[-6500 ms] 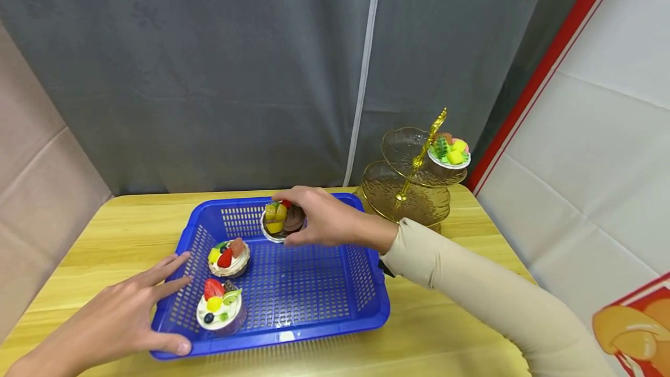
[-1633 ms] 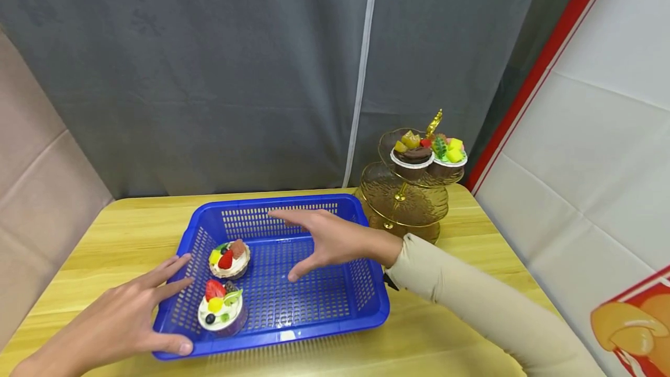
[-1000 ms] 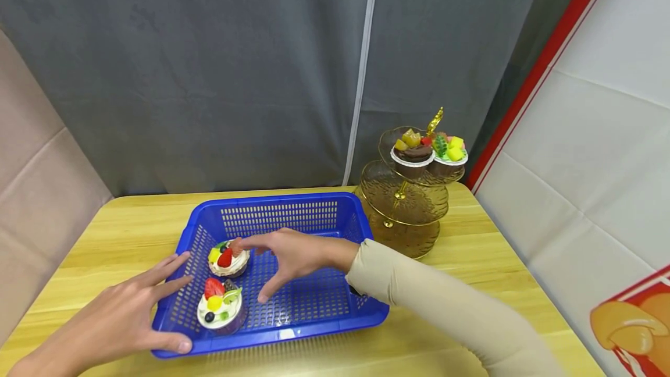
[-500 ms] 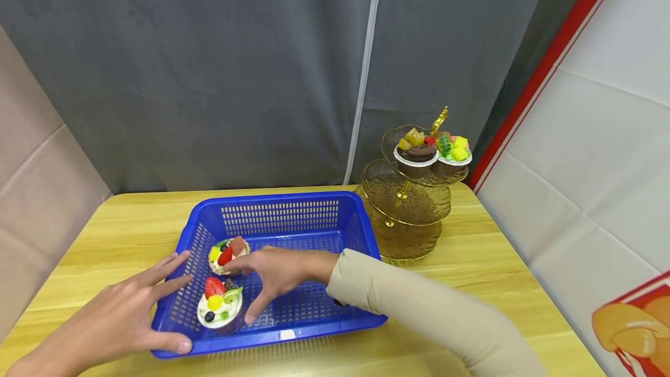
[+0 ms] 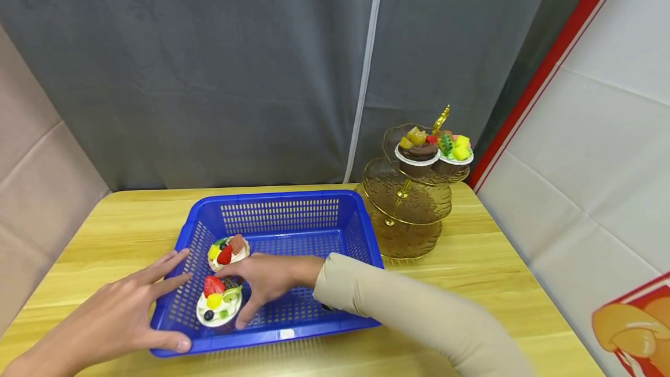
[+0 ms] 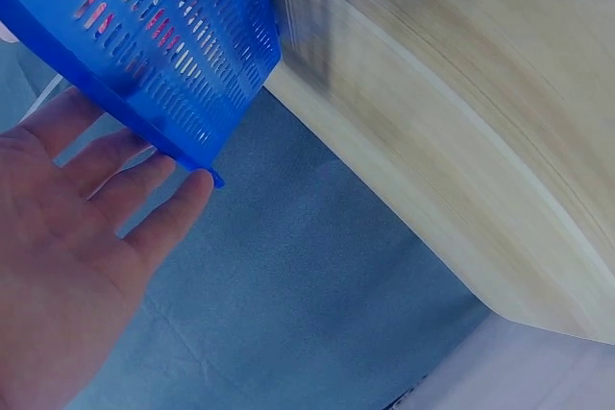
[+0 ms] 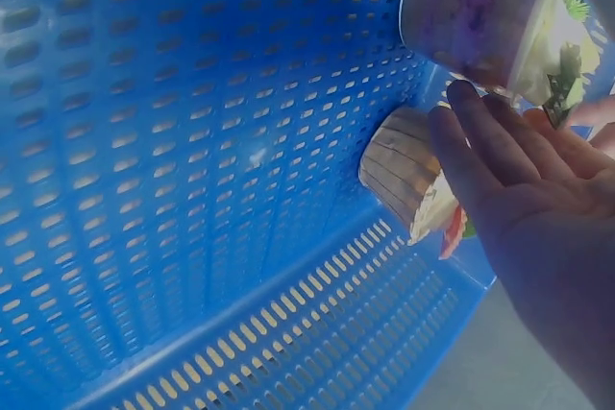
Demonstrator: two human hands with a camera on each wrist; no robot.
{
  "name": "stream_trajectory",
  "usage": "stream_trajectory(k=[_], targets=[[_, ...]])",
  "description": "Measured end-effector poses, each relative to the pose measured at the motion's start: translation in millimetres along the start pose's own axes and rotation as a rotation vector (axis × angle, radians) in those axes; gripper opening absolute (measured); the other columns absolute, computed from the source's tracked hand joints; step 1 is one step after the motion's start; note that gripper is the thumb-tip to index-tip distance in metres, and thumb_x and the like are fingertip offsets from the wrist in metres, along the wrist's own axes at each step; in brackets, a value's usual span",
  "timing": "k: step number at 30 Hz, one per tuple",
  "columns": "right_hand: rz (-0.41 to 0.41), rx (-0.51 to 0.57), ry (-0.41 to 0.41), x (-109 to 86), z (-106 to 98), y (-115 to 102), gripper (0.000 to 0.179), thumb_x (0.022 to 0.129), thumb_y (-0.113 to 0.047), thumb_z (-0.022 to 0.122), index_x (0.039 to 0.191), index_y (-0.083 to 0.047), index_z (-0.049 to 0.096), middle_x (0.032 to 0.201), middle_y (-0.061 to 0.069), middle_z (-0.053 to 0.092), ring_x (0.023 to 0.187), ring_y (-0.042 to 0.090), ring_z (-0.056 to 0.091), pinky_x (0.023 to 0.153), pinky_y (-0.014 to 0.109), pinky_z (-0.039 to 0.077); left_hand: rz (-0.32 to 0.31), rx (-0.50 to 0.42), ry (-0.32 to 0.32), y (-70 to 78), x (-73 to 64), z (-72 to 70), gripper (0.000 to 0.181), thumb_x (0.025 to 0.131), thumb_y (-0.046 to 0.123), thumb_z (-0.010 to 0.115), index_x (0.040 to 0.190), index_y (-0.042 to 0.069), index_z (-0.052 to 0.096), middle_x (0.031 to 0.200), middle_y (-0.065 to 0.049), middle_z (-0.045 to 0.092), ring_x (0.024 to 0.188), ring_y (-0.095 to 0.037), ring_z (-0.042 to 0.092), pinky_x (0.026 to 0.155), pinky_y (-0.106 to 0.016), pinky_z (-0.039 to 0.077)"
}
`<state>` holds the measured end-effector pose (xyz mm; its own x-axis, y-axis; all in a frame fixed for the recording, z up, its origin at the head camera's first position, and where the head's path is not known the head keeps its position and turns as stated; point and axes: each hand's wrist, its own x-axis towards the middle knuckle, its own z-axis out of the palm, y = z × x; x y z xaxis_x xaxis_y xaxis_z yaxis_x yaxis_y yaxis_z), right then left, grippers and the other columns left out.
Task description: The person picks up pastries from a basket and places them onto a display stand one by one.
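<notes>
In the head view my left hand (image 5: 117, 310) rests at the left rim of a blue plastic basket (image 5: 293, 196), fingers spread. The left wrist view shows its straight fingertips touching the rim from outside. My right hand (image 5: 267, 277) reaches inside, thumb and fingers spread around the right side of the front cupcake (image 5: 222, 306), which has white cream, a strawberry and a blueberry. In the right wrist view the extended fingers lie right beside this cupcake's purple-marked cup (image 7: 471, 16). Behind it sits a second fruit-topped cupcake (image 5: 230, 252), partly overlapped by my right fingers.
Right of the basket stands a tiered glass-like stand (image 5: 405, 191) with gold trim. Its top tier holds a chocolate cupcake (image 5: 417, 155) and a green-and-yellow fruit cupcake (image 5: 454, 153). Everything is on a wooden table (image 5: 481, 272) before a grey curtain (image 5: 235, 74).
The chocolate cupcake went from the basket to the stand's top tier. My right hand then came back, moving left and forward to the front cupcake. My left hand stayed at the rim.
</notes>
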<state>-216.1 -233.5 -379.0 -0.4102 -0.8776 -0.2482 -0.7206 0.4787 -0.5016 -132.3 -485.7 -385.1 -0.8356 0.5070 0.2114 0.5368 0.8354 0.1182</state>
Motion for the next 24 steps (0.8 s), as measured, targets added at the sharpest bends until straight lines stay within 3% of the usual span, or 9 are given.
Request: stream_trajectory(k=[9,24], targets=[[-0.01,-0.058,0.031,9.6,5.1,-1.7,0.088,0.071,-0.037,0.091,0.145,-0.013,0.049,0.133,-0.007,0.06,0.118,0.0,0.052,0.101,0.011,0.033,-0.007,0.007,-0.007,0.1,0.1,0.3,0.098,0.056,0.078,0.077,0.123,0.005,0.071,0.15,-0.017,0.044,0.109,-0.047,0.063,0.07,-0.058,0.055],[-0.015,-0.103,0.037,15.5,8.9,-2.9,0.079,0.072,-0.035,0.09,0.14,-0.016,0.054,0.116,-0.014,0.061,0.102,-0.006,0.053,0.092,0.007,0.034,-0.015,-0.003,-0.024,-1.2,0.3,0.5,0.097,0.057,0.076,0.078,0.123,0.006,0.071,0.149,-0.018,0.044,0.108,-0.047,0.063,0.069,-0.057,0.055]])
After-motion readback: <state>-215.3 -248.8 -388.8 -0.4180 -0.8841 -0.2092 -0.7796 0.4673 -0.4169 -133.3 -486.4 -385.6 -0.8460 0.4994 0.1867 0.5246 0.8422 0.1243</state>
